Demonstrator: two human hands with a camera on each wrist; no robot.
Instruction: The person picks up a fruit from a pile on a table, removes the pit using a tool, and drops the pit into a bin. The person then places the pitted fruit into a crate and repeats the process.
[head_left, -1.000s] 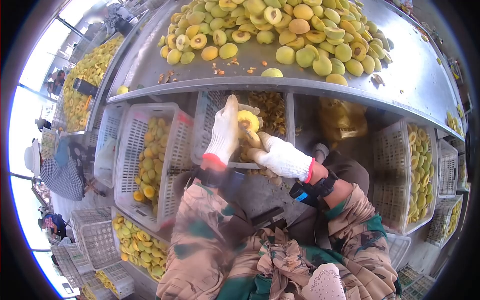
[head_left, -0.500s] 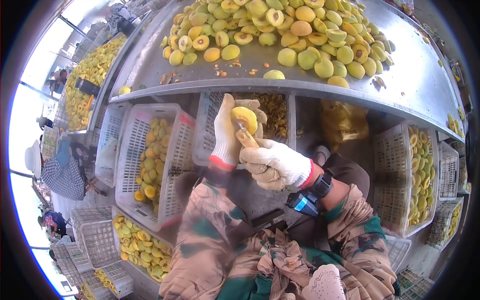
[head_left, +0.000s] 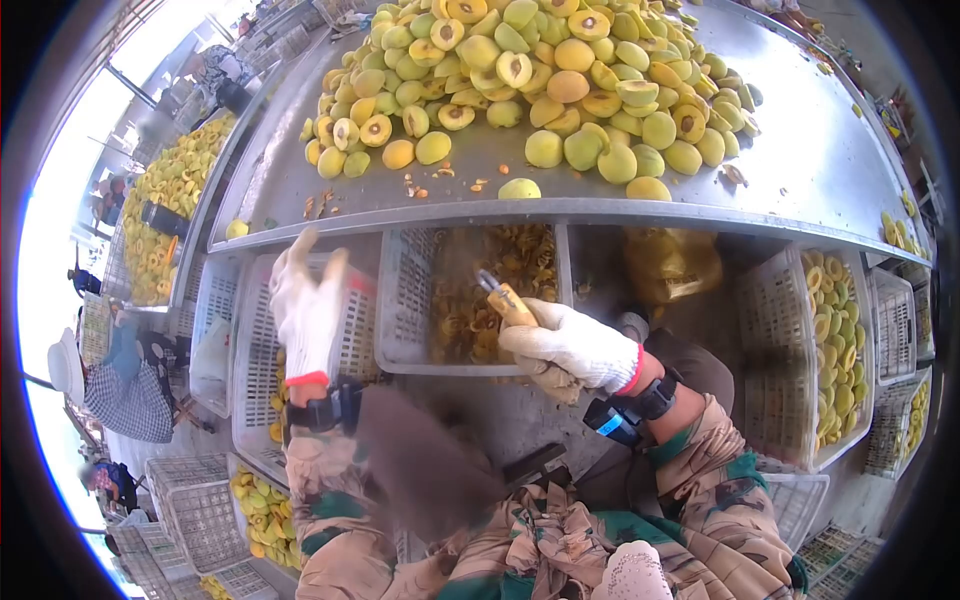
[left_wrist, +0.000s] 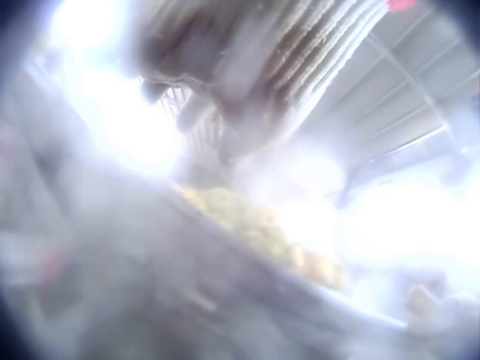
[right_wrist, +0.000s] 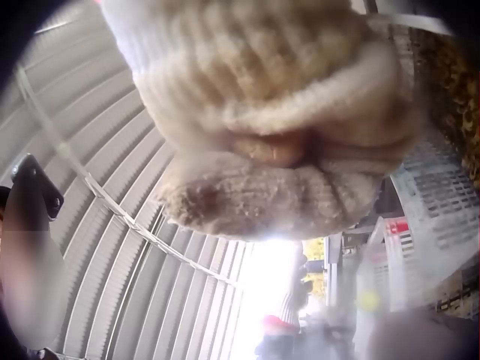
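Note:
My left hand (head_left: 308, 325), in a white knit glove, is over the crate (head_left: 250, 350) at the left. Its fingers are spread, and no fruit shows in them. In the left wrist view that glove (left_wrist: 247, 60) is blurred. With curled fingers my right hand (head_left: 575, 345), also gloved, grips a short wooden-handled pitting tool (head_left: 510, 304), its metal tip pointing up and left. Below the tool stands a middle crate (head_left: 402, 305) holding brownish-yellow scraps (head_left: 475, 310). In the right wrist view the right glove (right_wrist: 277, 112) is curled, hiding most of the handle.
A metal table (head_left: 300, 190) spans the front, with a heap of whole and halved yellow-green peaches (head_left: 560, 90). Its front edge (head_left: 600, 210) overhangs the crates. A fruit-filled crate (head_left: 785, 350) stands at the right, beyond a golden bag (head_left: 675, 265). More crates (head_left: 200, 500) stand at the lower left.
My left hand has moved left from the middle crate to the left crate, and the peach half it held is out of it. The right hand keeps the pitting tool, now apart from the fruit.

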